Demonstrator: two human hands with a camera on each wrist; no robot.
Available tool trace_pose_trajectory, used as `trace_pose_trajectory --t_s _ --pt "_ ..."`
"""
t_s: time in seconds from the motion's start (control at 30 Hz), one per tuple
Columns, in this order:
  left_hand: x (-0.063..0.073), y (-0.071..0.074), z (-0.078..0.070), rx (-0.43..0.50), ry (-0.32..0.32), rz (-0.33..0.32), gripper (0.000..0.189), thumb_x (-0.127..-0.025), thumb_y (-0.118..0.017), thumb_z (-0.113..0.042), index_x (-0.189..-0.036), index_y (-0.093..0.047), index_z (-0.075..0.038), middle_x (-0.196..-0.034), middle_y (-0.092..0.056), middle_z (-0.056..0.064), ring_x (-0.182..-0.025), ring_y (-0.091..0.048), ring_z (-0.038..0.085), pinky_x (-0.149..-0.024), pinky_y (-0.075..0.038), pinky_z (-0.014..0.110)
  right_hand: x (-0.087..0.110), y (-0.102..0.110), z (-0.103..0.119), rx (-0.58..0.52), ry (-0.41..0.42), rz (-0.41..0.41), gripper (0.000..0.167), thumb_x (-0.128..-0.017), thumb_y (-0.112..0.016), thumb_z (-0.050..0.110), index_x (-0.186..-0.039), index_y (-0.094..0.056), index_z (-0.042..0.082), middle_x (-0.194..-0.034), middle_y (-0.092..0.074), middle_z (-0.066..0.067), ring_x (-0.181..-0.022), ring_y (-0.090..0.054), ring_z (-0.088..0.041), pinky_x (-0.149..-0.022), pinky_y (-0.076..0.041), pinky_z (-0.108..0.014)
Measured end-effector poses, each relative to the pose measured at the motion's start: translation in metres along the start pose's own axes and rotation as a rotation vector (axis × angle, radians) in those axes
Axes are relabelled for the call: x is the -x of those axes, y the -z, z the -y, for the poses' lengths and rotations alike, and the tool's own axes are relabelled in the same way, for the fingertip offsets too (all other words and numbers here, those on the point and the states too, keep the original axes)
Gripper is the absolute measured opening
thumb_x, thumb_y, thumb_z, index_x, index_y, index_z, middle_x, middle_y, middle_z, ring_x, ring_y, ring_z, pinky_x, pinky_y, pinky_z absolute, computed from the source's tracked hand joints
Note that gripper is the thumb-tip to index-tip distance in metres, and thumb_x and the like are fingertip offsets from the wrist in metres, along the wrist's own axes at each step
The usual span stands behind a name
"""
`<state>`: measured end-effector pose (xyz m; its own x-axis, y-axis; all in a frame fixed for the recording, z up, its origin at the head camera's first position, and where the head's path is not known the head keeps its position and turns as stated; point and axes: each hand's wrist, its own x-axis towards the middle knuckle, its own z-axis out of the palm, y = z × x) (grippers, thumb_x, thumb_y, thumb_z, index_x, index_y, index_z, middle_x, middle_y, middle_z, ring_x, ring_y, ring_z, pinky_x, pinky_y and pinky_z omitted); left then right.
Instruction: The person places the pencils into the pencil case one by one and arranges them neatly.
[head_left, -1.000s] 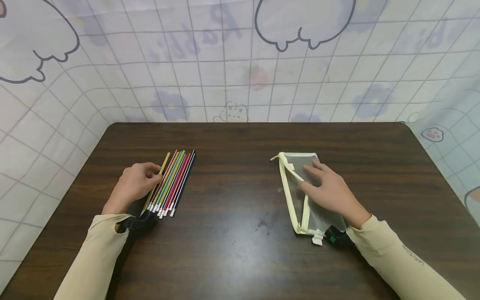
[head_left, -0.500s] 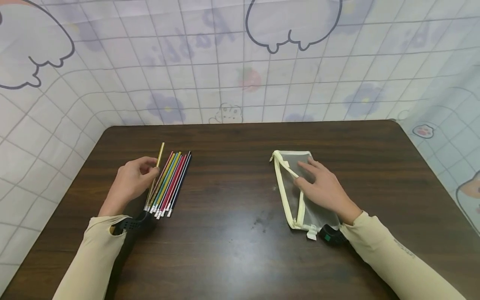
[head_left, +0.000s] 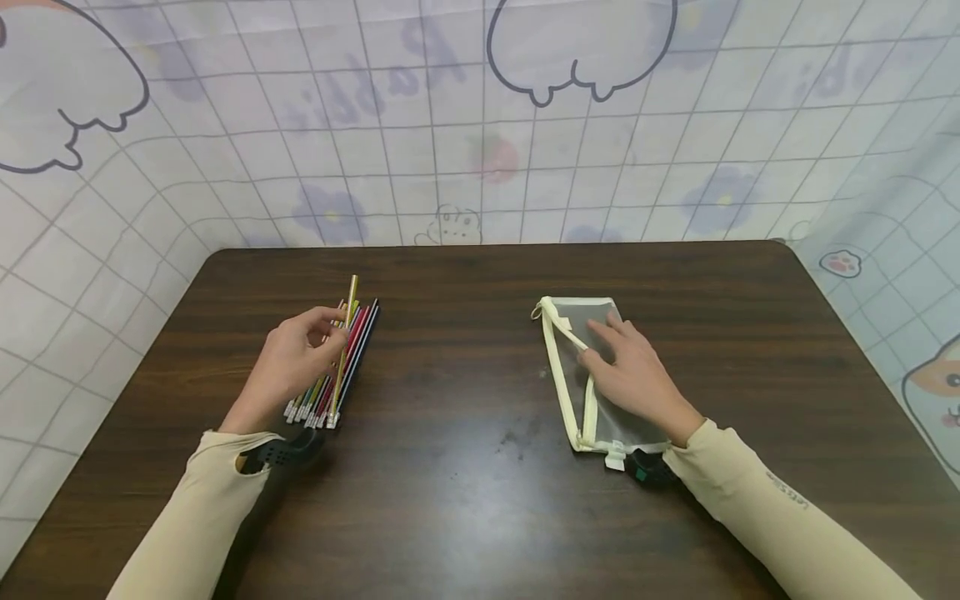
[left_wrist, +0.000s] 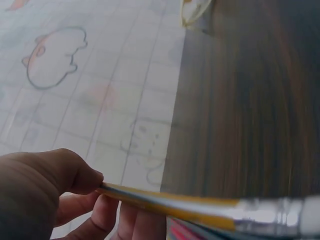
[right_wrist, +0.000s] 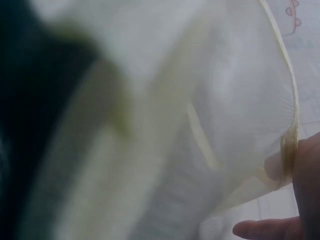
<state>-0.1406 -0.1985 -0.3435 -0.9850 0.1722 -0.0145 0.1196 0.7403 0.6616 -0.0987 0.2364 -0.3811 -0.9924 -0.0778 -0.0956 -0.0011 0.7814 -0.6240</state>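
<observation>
My left hand (head_left: 296, 358) pinches a yellow pencil (head_left: 352, 293) between thumb and fingers, over a row of pencils. In the left wrist view, the held pencil (left_wrist: 185, 205) points its silver ferrule and white eraser toward the camera. Beneath it lie several pencils (head_left: 363, 337) in red, yellow, blue and dark colours, partly hidden by the hand. On the right, my right hand (head_left: 637, 371) holds the zipper edge of a mesh pencil pouch (head_left: 559, 375) with cream trim. The right wrist view shows the thumb (right_wrist: 273, 167) through the mesh, inside the gaping opening.
Both lie on a dark wood-grain table (head_left: 450, 350), with a stretch of tabletop between them. A white gridded cloth (head_left: 420, 150) with cartoon prints rises behind the table and along its sides. A white tag (head_left: 615, 460) sticks out from the pouch's near end.
My left hand has lifted the yellow pencil from the left end of the row and carried it right, over the other pencils. The right hand stays at the pouch; the head view has shifted slightly.
</observation>
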Motion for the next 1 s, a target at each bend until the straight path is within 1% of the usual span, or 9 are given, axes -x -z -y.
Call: trace_pose_trajectory --t_s 0.2,0.37,0.47,0.57,0.7,0.73,0.9,0.97,1.0 --pt "-0.005 -0.018 -0.015 0.187 0.022 0.069 0.042 -0.105 -0.058 -0.025 -0.143 -0.056 -0.006 -0.117 -0.065 0.021 -0.077 -0.074 0.017 -0.071 -0.068 0.038 0.001 -0.003 -0.002 -0.055 -0.027 0.004 0.061 -0.107 -0.041 0.040 -0.162 -0.036 0.014 -0.174 -0.013 -0.020 -0.161 -0.005 -0.048 -0.126 -0.012 -0.075" --pt "-0.012 -0.035 -0.027 0.355 0.040 0.115 0.042 -0.104 -0.060 -0.020 -0.143 -0.054 -0.003 -0.109 -0.062 0.019 -0.080 -0.073 0.019 -0.070 -0.068 0.040 0.003 -0.004 -0.003 -0.086 -0.035 0.010 0.061 -0.107 -0.036 0.042 -0.163 -0.033 0.017 -0.175 -0.011 -0.018 -0.162 -0.001 -0.047 -0.127 -0.008 -0.074" --pt "-0.015 -0.047 -0.035 0.415 0.031 0.132 0.040 -0.104 -0.059 -0.017 -0.140 -0.054 0.000 -0.105 -0.063 0.017 -0.080 -0.071 0.019 -0.069 -0.068 0.039 0.004 -0.002 -0.003 -0.086 -0.030 0.008 0.060 -0.108 -0.034 0.041 -0.164 -0.032 0.018 -0.175 -0.011 -0.017 -0.162 -0.002 -0.047 -0.128 -0.008 -0.073" --pt "-0.018 -0.057 -0.042 0.436 0.023 0.155 0.039 -0.104 -0.060 -0.016 -0.139 -0.054 0.000 -0.102 -0.063 0.015 -0.079 -0.071 0.019 -0.068 -0.068 0.039 0.006 -0.001 -0.003 -0.088 -0.023 0.011 0.060 -0.108 -0.032 0.041 -0.164 -0.029 0.021 -0.175 -0.010 -0.015 -0.162 -0.002 -0.047 -0.127 -0.007 -0.074" --pt "-0.020 -0.070 -0.050 0.454 0.034 0.186 0.038 -0.104 -0.060 -0.018 -0.139 -0.055 -0.002 -0.101 -0.063 0.013 -0.080 -0.070 0.020 -0.069 -0.068 0.038 0.006 -0.002 -0.004 -0.101 -0.003 0.018 0.058 -0.109 -0.031 0.039 -0.165 -0.027 0.026 -0.176 -0.009 -0.013 -0.162 -0.001 -0.047 -0.126 -0.006 -0.076" --pt "-0.020 -0.073 -0.052 0.457 0.036 0.191 0.038 -0.104 -0.060 -0.018 -0.138 -0.055 -0.003 -0.101 -0.063 0.013 -0.080 -0.070 0.020 -0.069 -0.068 0.038 0.006 -0.002 -0.004 -0.102 0.006 0.017 0.057 -0.109 -0.030 0.038 -0.165 -0.027 0.027 -0.174 -0.016 -0.013 -0.162 -0.001 -0.046 -0.127 -0.006 -0.075" --pt "-0.021 -0.084 -0.061 0.452 0.044 0.217 0.037 -0.104 -0.060 -0.020 -0.137 -0.056 -0.005 -0.103 -0.065 0.014 -0.079 -0.070 0.020 -0.070 -0.068 0.037 0.004 -0.005 -0.004 -0.090 0.054 0.010 0.055 -0.110 -0.027 0.034 -0.164 -0.028 0.029 -0.173 -0.021 -0.013 -0.163 -0.001 -0.045 -0.128 -0.006 -0.074" --pt "-0.021 -0.087 -0.065 0.454 0.043 0.219 0.037 -0.103 -0.060 -0.019 -0.137 -0.056 -0.005 -0.104 -0.065 0.014 -0.079 -0.070 0.019 -0.069 -0.068 0.037 0.004 -0.006 -0.004 -0.078 0.064 0.004 0.054 -0.110 -0.028 0.034 -0.164 -0.029 0.030 -0.175 -0.014 -0.013 -0.162 -0.001 -0.045 -0.127 -0.005 -0.076" --pt "-0.021 -0.088 -0.067 0.457 0.043 0.219 0.037 -0.103 -0.060 -0.019 -0.137 -0.056 -0.006 -0.104 -0.065 0.014 -0.079 -0.070 0.019 -0.069 -0.068 0.037 0.004 -0.007 -0.004 -0.073 0.066 -0.001 0.054 -0.110 -0.029 0.033 -0.164 -0.029 0.030 -0.175 -0.014 -0.012 -0.162 -0.002 -0.045 -0.126 -0.005 -0.077"
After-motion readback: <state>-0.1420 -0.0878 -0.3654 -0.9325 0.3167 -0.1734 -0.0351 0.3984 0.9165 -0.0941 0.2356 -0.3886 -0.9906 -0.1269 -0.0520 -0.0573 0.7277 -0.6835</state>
